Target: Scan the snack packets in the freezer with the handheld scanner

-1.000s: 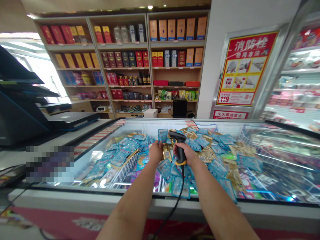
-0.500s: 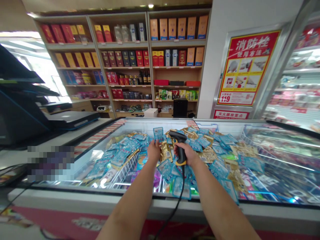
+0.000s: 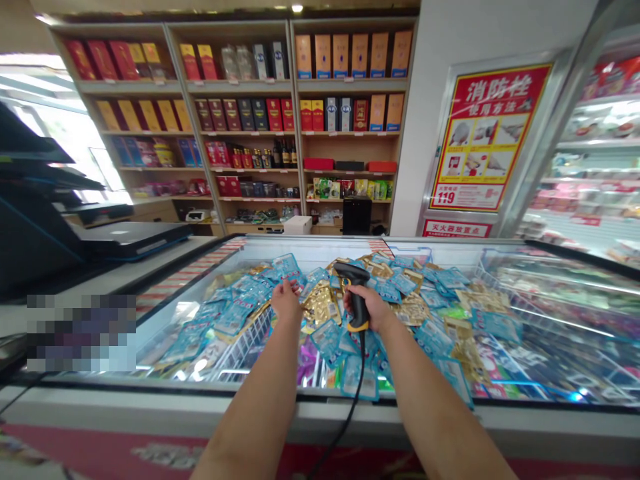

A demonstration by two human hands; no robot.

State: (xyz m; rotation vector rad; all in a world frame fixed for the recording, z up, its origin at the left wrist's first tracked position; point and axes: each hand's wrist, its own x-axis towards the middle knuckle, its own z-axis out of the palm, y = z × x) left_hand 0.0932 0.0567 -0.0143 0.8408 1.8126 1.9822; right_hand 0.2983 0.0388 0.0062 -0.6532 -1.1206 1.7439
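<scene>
My right hand [image 3: 371,308] is wrapped round the handle of a black and yellow barcode scanner [image 3: 359,303], its head toward the left and its cable [image 3: 361,373] hanging down over the near edge. To the left, my left hand [image 3: 287,300] is closed at the lower edge of a blue packet [image 3: 289,267], which tilts over the left pile. Between the hands lie gold packets [image 3: 321,303]. More blue packets [image 3: 327,341] are heaped below and around the scanner, on the glass-topped freezer.
A white wire basket [image 3: 257,340] shows under the left pile. The freezer's front rim [image 3: 200,395] runs across in front of me. On the left counter stands a dark flat device [image 3: 135,239]. Behind are shelves of boxes [image 3: 340,57] and a fire hydrant poster [image 3: 493,140].
My left hand has moved left with the blue packet, which now tilts over the left pile. The scanner stays in my right hand at nearly the same place. The view has turned slightly right.
</scene>
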